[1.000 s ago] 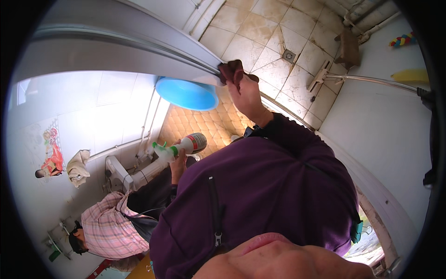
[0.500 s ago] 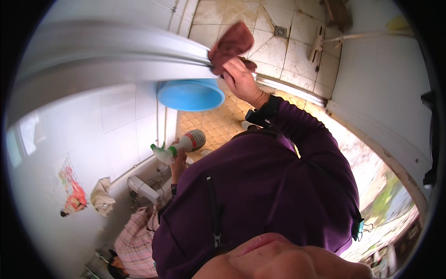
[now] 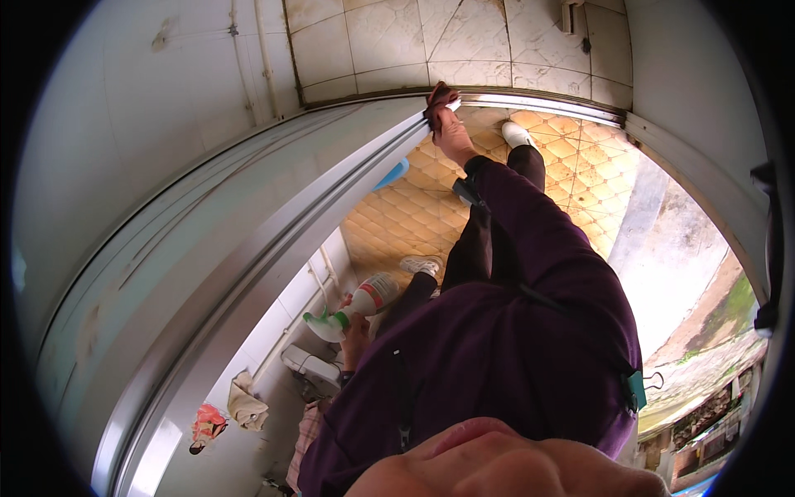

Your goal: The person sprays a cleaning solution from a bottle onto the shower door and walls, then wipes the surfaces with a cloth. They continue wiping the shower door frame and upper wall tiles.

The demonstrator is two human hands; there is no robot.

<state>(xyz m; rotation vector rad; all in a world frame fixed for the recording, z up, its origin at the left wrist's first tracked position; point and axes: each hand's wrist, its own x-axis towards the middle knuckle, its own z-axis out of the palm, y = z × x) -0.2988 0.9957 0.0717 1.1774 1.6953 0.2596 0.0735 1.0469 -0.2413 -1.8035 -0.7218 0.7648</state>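
Note:
My right hand (image 3: 453, 139), arm stretched forward, grips a dark red cloth (image 3: 440, 99) bunched against the end of a long metal-edged door panel (image 3: 273, 228). Its fingers are closed on the cloth, which partly hides the panel's edge. Lower down and to the left, my left hand (image 3: 357, 338) is wrapped round the neck of a spray bottle (image 3: 368, 296) with a pale body, a red label band and a green-and-white trigger head. The bottle lies tilted, its head toward the left, beyond the panel.
A metal floor track (image 3: 546, 105) runs along the doorway before pale tiles (image 3: 381, 41). A blue basin (image 3: 394, 173) is mostly hidden by the panel. My white shoes (image 3: 518, 134) stand on yellow-brown tiles (image 3: 580, 157). A beige cloth (image 3: 247, 402) hangs on the left wall.
The view has shifted, and the panel now spans more of the left side, covering most of the basin. The red cloth, spread out before, is bunched at the panel's end. Both hands keep their holds.

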